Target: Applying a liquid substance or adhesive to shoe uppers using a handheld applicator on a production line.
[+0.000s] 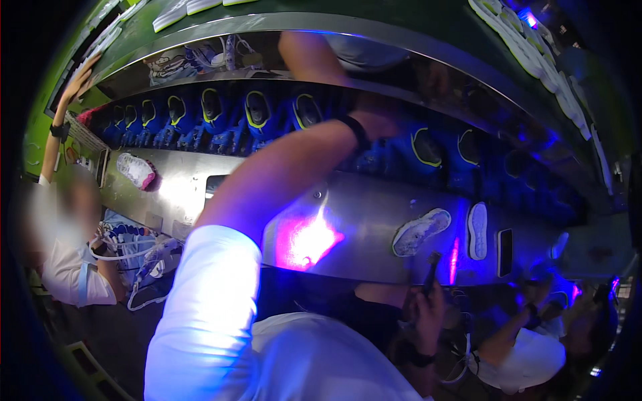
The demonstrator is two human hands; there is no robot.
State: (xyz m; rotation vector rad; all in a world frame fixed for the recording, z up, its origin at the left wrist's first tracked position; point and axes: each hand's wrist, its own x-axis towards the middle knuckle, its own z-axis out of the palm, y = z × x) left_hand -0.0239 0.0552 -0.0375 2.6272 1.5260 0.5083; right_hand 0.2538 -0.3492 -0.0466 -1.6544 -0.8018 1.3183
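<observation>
My left arm stretches across the metal worktable to a row of dark blue shoes with yellow-green collars [257,112]. My left hand [378,123] is in shadow among these shoes; its fingers are blurred and partly hidden, so whether it grips one cannot be made out. Low at the table's front edge, my right hand [428,311] is closed round the dark handle of a small brush [433,264], its tip pointing up. Just beyond the brush lies a whitish shoe sole [421,232], tilted on the table. A second, narrower white sole [477,230] lies to its right.
A phone [505,252] lies right of the soles. Bright pink light falls on the metal table [361,214]. At left, another white and pink sole [136,170] lies near a co-worker [77,267]; another person [521,354] works at right. White soles [521,50] line the upper shelf.
</observation>
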